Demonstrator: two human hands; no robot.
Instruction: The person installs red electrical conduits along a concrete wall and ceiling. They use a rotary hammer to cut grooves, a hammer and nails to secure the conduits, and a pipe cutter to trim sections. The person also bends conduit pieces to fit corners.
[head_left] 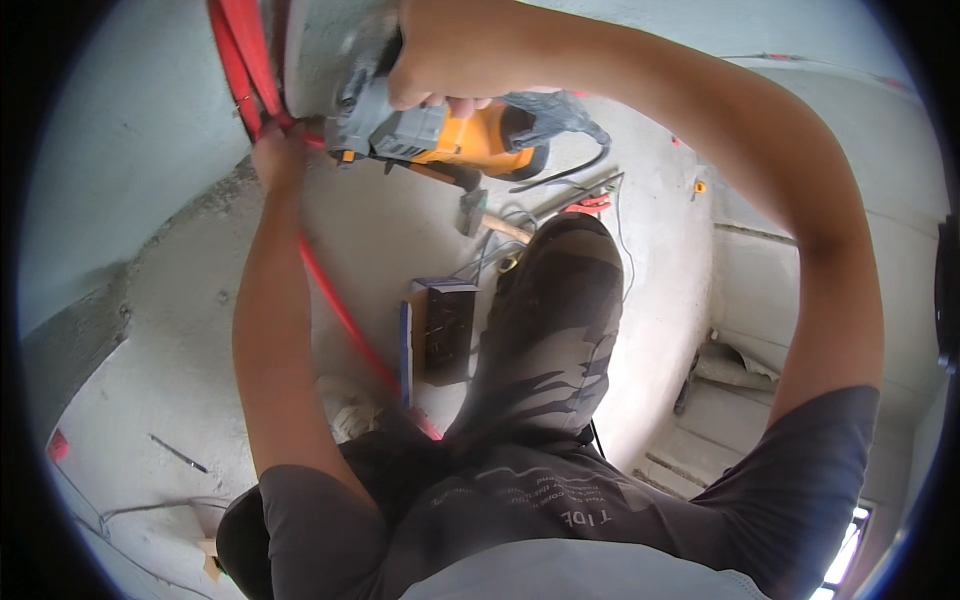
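Note:
My left hand (280,155) is closed around red pipes (250,60) that run up the wall at the far left. Its fingers are blurred. My right hand (432,72) grips a yellow and grey power tool (460,140) from above, its grey front end turned toward the wall and the pipes. Motion smears that end, so whether it touches anything cannot be made out. Behind my left hand, one red pipe (345,315) curves down across the floor toward my body.
On the floor lie a hammer (508,229), red-handled pliers (590,203), dark cables and a small yellow item (699,187). An open box (405,350) with dark contents stands beside my knee (570,270). A thin rod (180,455) lies at left; steps (735,415) descend at right.

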